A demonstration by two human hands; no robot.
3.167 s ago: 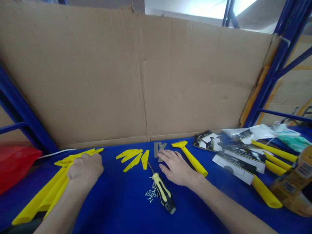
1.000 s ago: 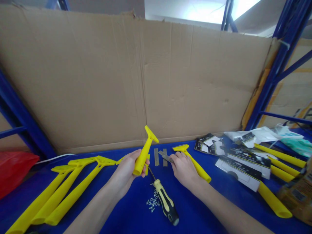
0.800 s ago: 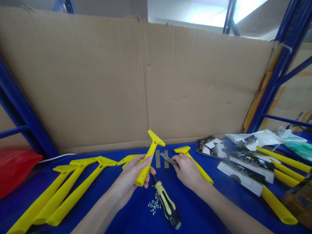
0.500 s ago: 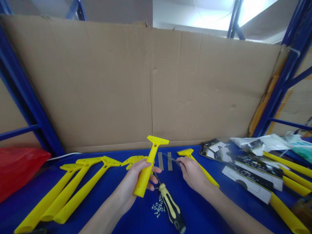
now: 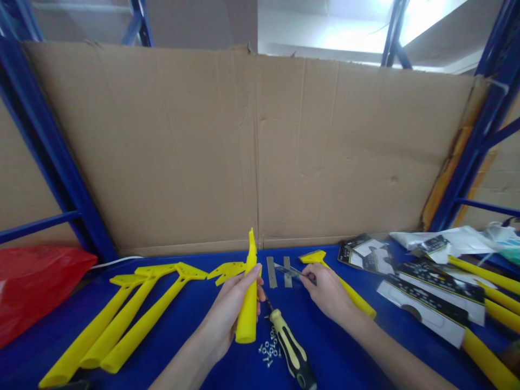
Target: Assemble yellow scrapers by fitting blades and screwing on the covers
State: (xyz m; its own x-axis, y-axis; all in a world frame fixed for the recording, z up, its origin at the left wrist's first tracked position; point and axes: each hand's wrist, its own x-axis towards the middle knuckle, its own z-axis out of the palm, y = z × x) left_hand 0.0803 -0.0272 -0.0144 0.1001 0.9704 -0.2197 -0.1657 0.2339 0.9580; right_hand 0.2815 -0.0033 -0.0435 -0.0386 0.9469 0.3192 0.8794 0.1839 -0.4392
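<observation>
1. Held in the left hand [image 5: 228, 306]: a yellow plastic handle [image 5: 246, 319], tube-shaped, raised at a slant, narrow head seen edge-on and pointing away, wide end toward the viewer.
2. Pinched in the right hand [image 5: 328, 286]: a thin grey metal blade [image 5: 289, 271], angled down to the right, free end pointing left.
3. Lying flat, close to the held blade: two grey metal strips [image 5: 272, 273], side by side, apart, lengthwise away from the viewer, the right one partly covered from view.

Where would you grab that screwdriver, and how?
I'd grip the screwdriver around mid-handle, coming from above and the right. The handle is thick and points back toward the person, while loose screws and nuts crowd its left side. The thin shaft looks a poorer hold, with its far end close to the left hand.
</observation>
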